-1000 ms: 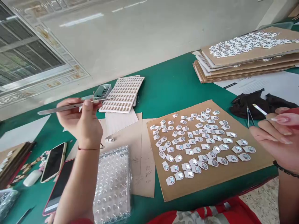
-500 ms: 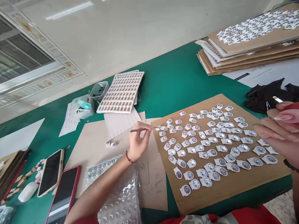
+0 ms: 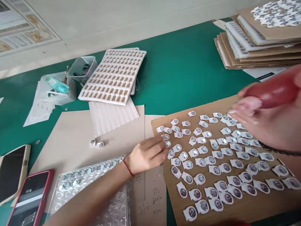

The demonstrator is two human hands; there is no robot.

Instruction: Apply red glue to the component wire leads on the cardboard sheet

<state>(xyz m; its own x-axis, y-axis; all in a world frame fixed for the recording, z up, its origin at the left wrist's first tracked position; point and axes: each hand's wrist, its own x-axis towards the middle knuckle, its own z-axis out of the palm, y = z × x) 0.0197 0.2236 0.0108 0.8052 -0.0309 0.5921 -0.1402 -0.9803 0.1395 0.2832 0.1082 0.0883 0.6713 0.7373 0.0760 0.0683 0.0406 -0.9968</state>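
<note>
The left hand (image 3: 149, 153) curls beside the leftmost silver-disc tabs (image 3: 183, 156) on the near-right cardboard sheet (image 3: 256, 203); the blurred right hand (image 3: 274, 122) bends above its far right. I cannot tell whether either pinches anything.

We found an assembly workshop, its green table (image 3: 174, 72) laden with tabbed discs (image 3: 218, 154), a slotted tray (image 3: 111, 75) and stacked cardboard (image 3: 254, 59).

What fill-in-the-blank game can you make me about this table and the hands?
1. The left hand has a ____ cord around its wrist.
2. The right hand has a ____ bracelet.
3. The number of phones at the lower left is ____.
4. The colour of the board under the white tags is ____.

Missing words: red; black; two; brown.
</note>
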